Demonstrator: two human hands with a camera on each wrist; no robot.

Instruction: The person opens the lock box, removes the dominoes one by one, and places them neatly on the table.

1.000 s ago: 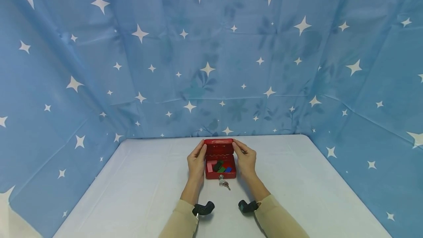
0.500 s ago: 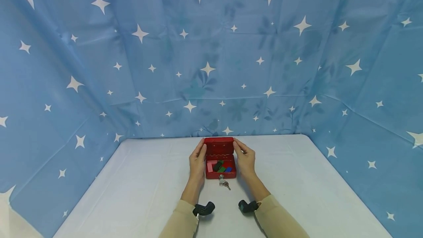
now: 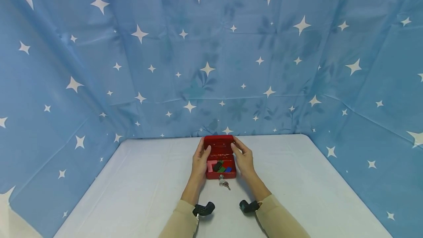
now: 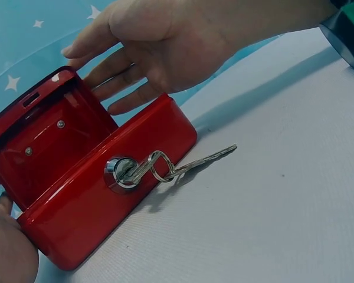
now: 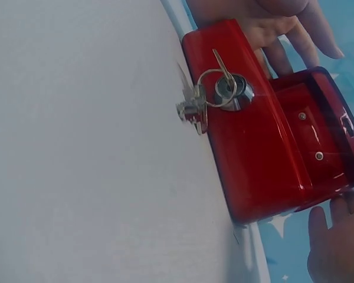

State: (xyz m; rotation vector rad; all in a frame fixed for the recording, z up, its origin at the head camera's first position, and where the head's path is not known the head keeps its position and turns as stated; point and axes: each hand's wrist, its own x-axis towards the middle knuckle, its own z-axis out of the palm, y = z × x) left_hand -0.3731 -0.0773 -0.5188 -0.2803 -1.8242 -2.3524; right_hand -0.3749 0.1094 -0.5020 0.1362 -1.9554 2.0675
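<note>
A small red metal cash box [image 3: 220, 175] stands on the table, its hinged lid [image 3: 219, 140] raised steeply. At the lid's left side is my left hand [image 3: 199, 162], fingers extended behind the edge and thumb in front. My right hand [image 3: 245, 160] mirrors it at the other side. In the left wrist view, the right hand [image 4: 171, 53] has nearly straight fingers beside the lid, with its thumb apart. The right wrist view shows the left hand [image 5: 283, 23] with extended fingers. A key sits in the front lock [image 4: 123, 174]; another key [image 4: 206, 160] hangs from its ring.
Inside the box lie a pink piece [image 3: 209, 166], a dark piece [image 3: 217, 165], a green piece [image 3: 222, 169] and a blue piece [image 3: 228, 170]. The white table [image 3: 148, 190] meets a blue star-patterned curtain [image 3: 165, 83] behind.
The lid has tilted farther back. Both hands have followed it, and their thumbs have shifted inward across its edges. The box base and keys stay in place.
</note>
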